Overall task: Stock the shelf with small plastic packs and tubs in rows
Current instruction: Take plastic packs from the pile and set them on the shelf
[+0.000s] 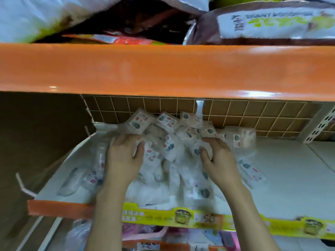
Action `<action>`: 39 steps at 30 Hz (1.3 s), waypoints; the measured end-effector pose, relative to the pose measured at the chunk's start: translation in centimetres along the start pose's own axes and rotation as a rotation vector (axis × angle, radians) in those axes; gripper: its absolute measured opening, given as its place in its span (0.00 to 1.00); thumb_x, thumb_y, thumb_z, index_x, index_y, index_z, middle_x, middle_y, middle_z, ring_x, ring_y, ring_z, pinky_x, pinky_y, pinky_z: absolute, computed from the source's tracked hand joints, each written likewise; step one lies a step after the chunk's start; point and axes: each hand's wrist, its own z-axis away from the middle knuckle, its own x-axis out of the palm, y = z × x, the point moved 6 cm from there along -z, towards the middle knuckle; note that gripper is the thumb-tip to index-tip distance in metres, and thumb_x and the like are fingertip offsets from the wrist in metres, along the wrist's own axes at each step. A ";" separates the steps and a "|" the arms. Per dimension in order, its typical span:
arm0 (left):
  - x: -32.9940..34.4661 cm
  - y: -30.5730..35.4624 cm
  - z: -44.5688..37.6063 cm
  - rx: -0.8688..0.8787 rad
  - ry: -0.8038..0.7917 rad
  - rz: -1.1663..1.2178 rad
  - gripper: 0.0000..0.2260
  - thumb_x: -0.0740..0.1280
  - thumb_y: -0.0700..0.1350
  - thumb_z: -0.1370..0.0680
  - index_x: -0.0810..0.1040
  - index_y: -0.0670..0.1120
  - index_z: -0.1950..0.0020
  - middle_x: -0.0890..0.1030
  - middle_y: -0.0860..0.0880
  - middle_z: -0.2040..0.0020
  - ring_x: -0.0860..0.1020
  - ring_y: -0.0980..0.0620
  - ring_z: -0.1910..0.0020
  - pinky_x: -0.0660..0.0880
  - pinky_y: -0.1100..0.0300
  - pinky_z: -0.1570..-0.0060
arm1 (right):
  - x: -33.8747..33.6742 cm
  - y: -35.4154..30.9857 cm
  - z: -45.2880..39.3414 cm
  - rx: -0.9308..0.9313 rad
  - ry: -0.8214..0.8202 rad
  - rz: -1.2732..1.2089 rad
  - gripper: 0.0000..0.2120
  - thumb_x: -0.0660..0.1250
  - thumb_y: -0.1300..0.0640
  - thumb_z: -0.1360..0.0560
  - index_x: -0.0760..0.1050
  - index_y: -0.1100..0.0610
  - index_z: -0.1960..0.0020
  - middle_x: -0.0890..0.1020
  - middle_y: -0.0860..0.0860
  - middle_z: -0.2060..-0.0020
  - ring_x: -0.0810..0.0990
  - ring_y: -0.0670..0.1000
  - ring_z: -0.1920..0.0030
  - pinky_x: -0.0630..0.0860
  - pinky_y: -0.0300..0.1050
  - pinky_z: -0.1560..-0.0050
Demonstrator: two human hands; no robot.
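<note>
Both hands are sorting: the left hand point(123, 156) and right hand point(217, 158) rest with relaxed, released grips on the jumbled plastic packs point(170, 151) heaped at the shelf point(282, 178)'s left end, which probably next need straightening into rows.

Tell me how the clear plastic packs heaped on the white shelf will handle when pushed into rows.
The clear plastic packs look thin and crumpled, so probably floppy and light. Their glossy film on the white shelf suggests they may slide. Heaped and leaning, they will likely topple rather than stand unaided.
</note>
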 end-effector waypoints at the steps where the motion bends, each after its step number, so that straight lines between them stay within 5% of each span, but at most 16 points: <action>1: -0.5 -1.3 -0.2 -0.003 -0.005 0.000 0.15 0.58 0.49 0.25 0.80 0.41 0.55 0.81 0.42 0.57 0.78 0.39 0.59 0.74 0.52 0.57 | 0.6 -0.8 -0.2 -0.002 0.013 -0.005 0.15 0.63 0.59 0.23 0.74 0.59 0.36 0.77 0.57 0.40 0.73 0.58 0.39 0.67 0.44 0.44; 6: -1.5 -6.0 -1.6 -0.071 -0.025 0.022 0.20 0.57 0.53 0.27 0.80 0.39 0.50 0.81 0.40 0.53 0.77 0.38 0.53 0.76 0.47 0.55 | 3.1 -3.7 -0.3 -0.002 0.049 0.014 0.15 0.64 0.59 0.22 0.74 0.59 0.37 0.77 0.57 0.40 0.78 0.61 0.48 0.69 0.43 0.50; 12: 0.1 -5.3 -5.6 -0.096 -0.004 0.113 0.16 0.70 0.47 0.26 0.78 0.38 0.44 0.78 0.38 0.51 0.77 0.40 0.52 0.67 0.60 0.57 | 3.6 -4.8 0.5 0.029 0.084 0.071 0.14 0.64 0.59 0.24 0.75 0.60 0.39 0.79 0.58 0.44 0.77 0.60 0.47 0.67 0.42 0.51; 17: 4.3 -6.3 -8.1 -0.169 -0.251 0.031 0.27 0.68 0.61 0.29 0.73 0.44 0.39 0.76 0.42 0.46 0.74 0.45 0.48 0.67 0.59 0.57 | 2.7 -4.6 1.1 0.038 0.103 0.094 0.15 0.63 0.56 0.24 0.75 0.60 0.39 0.79 0.57 0.44 0.78 0.60 0.50 0.66 0.41 0.53; 22: 5.8 -6.4 -7.9 -0.250 -0.370 0.087 0.36 0.75 0.57 0.34 0.67 0.47 0.31 0.73 0.41 0.42 0.73 0.42 0.42 0.74 0.50 0.46 | 2.4 -3.9 1.1 0.068 0.106 0.083 0.15 0.65 0.60 0.24 0.75 0.60 0.38 0.78 0.56 0.44 0.75 0.58 0.44 0.66 0.41 0.52; 27: 5.5 -5.7 -8.2 -0.271 -0.340 0.098 0.29 0.73 0.47 0.31 0.69 0.43 0.33 0.73 0.41 0.44 0.74 0.45 0.46 0.67 0.61 0.56 | 2.1 -3.7 0.5 0.047 0.104 0.073 0.15 0.65 0.61 0.24 0.75 0.60 0.38 0.78 0.57 0.43 0.75 0.58 0.42 0.65 0.40 0.51; 32: 1.4 -6.1 -6.6 -0.239 -0.131 0.110 0.21 0.72 0.49 0.31 0.74 0.45 0.41 0.75 0.44 0.48 0.68 0.54 0.56 0.58 0.70 0.70 | 1.7 -3.9 -0.7 0.018 0.111 0.113 0.15 0.64 0.57 0.24 0.75 0.62 0.39 0.79 0.58 0.44 0.77 0.61 0.47 0.65 0.41 0.53; 39: -2.2 -5.8 -2.9 -0.188 -0.062 0.061 0.23 0.71 0.53 0.31 0.74 0.46 0.40 0.78 0.45 0.49 0.76 0.43 0.49 0.67 0.59 0.58 | 3.9 -7.4 -7.9 -0.046 -0.174 0.252 0.26 0.66 0.46 0.25 0.67 0.57 0.32 0.72 0.55 0.37 0.70 0.57 0.37 0.67 0.46 0.44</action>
